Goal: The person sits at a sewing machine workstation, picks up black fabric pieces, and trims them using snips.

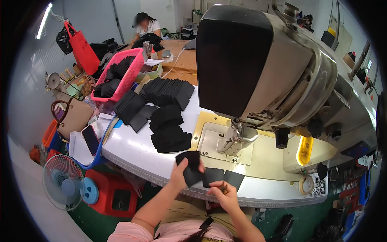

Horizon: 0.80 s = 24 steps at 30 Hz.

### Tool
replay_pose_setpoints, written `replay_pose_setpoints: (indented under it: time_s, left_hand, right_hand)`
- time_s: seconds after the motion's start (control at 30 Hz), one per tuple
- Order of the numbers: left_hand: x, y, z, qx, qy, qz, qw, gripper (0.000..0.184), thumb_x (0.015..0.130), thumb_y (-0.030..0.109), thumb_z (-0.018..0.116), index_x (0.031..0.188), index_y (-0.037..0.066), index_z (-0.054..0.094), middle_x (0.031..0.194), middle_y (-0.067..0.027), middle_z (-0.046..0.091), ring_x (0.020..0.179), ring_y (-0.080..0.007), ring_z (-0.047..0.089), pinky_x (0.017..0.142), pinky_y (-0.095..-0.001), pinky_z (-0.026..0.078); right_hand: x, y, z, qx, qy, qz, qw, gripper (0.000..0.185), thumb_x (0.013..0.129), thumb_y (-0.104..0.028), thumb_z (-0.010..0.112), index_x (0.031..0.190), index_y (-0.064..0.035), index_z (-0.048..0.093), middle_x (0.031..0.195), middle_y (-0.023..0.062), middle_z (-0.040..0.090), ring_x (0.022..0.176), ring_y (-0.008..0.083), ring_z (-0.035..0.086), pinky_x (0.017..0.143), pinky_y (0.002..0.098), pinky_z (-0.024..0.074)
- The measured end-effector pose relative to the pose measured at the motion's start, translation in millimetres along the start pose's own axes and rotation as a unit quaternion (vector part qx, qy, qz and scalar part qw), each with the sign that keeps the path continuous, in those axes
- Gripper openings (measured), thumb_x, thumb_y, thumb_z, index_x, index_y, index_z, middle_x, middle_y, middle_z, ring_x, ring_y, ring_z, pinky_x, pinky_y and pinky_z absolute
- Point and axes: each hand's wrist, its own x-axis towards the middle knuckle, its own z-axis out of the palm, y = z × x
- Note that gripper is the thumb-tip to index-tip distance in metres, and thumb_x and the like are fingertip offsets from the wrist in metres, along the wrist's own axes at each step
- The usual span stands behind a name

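Note:
My left hand (179, 174) is closed on a black fabric piece (192, 161), thumb on top, at the front edge of the sewing machine's bed. A fingertip shows at the piece's right edge. Just to the right, my right hand (226, 197) is closed, its fingers pinched around a small dark object that I cannot make out. Close beside it lie a flat black piece (213, 176) and another dark piece (234, 180) on the table's edge. The sewing machine's presser foot area (238, 131) stands beyond both hands, with no fabric under it.
Stacks of black pieces (167, 92) cover the table's left side, with more piles (171, 139) nearer me. Behind them stands a pink basket (135, 60). The machine head (236, 60) looms over the centre. A tape roll (306, 185) lies right; a fan (64, 181) stands left. Another person sits far back.

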Motion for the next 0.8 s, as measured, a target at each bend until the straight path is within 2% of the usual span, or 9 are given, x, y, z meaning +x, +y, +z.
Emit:
replay_pose_setpoints:
  time_s: [0.03,0.1,0.13,0.17,0.23,0.47,0.67,0.77,0.8]
  left_hand:
    - [0.0,14.6,2.3,0.114,0.103,0.078,0.985,0.024,0.088,0.018,0.052,0.100,-0.002,0.051,0.084,-0.0111,0.057,0.081,-0.0187,0.056,0.078,-0.0321,0.045]
    - [16.3,50.0,-14.7,0.449,0.090,0.281,0.843,0.020,0.079,0.006,0.060,0.097,0.001,0.054,0.094,-0.0082,0.055,0.081,-0.0173,0.054,0.074,-0.0290,0.046]
    - [21.4,69.5,-15.2,0.556,0.114,0.319,0.759,0.031,0.072,0.009,0.067,0.100,0.003,0.055,0.096,-0.0108,0.054,0.086,-0.0224,0.054,0.077,-0.0320,0.044]
    - [27.5,89.1,-15.2,0.705,0.128,0.373,0.589,0.043,0.066,0.015,0.074,0.103,0.004,0.056,0.097,-0.0118,0.054,0.090,-0.0282,0.053,0.082,-0.0372,0.040]
    - [41.3,107.2,-16.2,0.781,0.162,0.385,0.464,0.051,0.063,0.026,0.077,0.104,0.006,0.056,0.099,-0.0115,0.053,0.093,-0.0303,0.052,0.086,-0.0407,0.035]
    - [61.9,62.5,-75.1,0.863,0.085,0.276,0.415,0.064,0.061,0.044,0.075,0.109,0.007,0.056,0.103,-0.0080,0.050,0.097,-0.0250,0.046,0.088,-0.0412,0.031]
    - [56.4,61.5,-64.8,0.830,0.143,0.284,0.458,0.068,0.060,0.042,0.077,0.114,0.007,0.054,0.112,-0.0108,0.049,0.109,-0.0297,0.042,0.093,-0.0427,0.029]
    - [48.6,60.0,-65.0,0.800,0.185,0.285,0.495,0.065,0.059,0.031,0.079,0.114,0.006,0.054,0.117,-0.0108,0.047,0.112,-0.0289,0.039,0.096,-0.0412,0.029]
    - [44.6,58.4,-60.4,0.783,0.189,0.312,0.503,0.058,0.061,0.026,0.078,0.109,0.005,0.055,0.114,-0.0114,0.049,0.109,-0.0300,0.042,0.094,-0.0415,0.032]
  right_hand:
    - [0.2,-1.9,-6.1,0.006,-0.006,-0.009,1.000,0.013,0.084,-0.008,0.060,0.093,0.0016,0.060,0.078,0.0039,0.064,0.072,0.0062,0.055,0.068,0.0202,0.0436]
    - [1.7,0.9,-21.5,0.004,0.042,-0.050,0.998,0.011,0.086,-0.007,0.056,0.091,0.0031,0.060,0.075,0.0066,0.064,0.068,0.0091,0.058,0.066,0.0218,0.0453]
    - [1.4,1.1,-29.7,-0.007,0.068,-0.056,0.996,0.011,0.086,-0.007,0.056,0.090,0.0029,0.060,0.074,0.0068,0.064,0.068,0.0093,0.058,0.066,0.0219,0.0453]
    - [1.3,1.9,-37.3,-0.017,0.094,-0.062,0.994,0.010,0.086,-0.006,0.056,0.088,0.0027,0.060,0.074,0.0069,0.064,0.068,0.0096,0.058,0.066,0.0219,0.0452]
    - [1.2,4.4,-49.1,-0.045,0.141,-0.060,0.987,0.010,0.086,-0.006,0.056,0.087,0.0026,0.060,0.073,0.0066,0.064,0.067,0.0089,0.057,0.063,0.0215,0.0443]
    - [-5.9,15.4,-55.3,-0.125,0.151,-0.100,0.975,0.008,0.084,-0.004,0.058,0.081,0.0026,0.061,0.068,0.0064,0.063,0.062,0.0065,0.054,0.053,0.0210,0.0408]
    - [-3.4,16.3,-66.1,-0.260,0.148,-0.145,0.943,0.006,0.077,-0.001,0.062,0.083,0.0014,0.061,0.072,0.0083,0.060,0.063,0.0138,0.057,0.055,0.0234,0.0435]
    - [5.7,3.2,-63.4,-0.324,0.197,-0.247,0.892,0.014,0.073,0.000,0.065,0.086,0.0006,0.061,0.085,0.0113,0.058,0.070,0.0210,0.060,0.059,0.0271,0.0464]
    - [5.6,1.8,-63.5,-0.328,0.194,-0.197,0.904,0.021,0.071,-0.002,0.068,0.090,-0.0001,0.061,0.094,0.0131,0.057,0.074,0.0256,0.060,0.062,0.0311,0.0479]
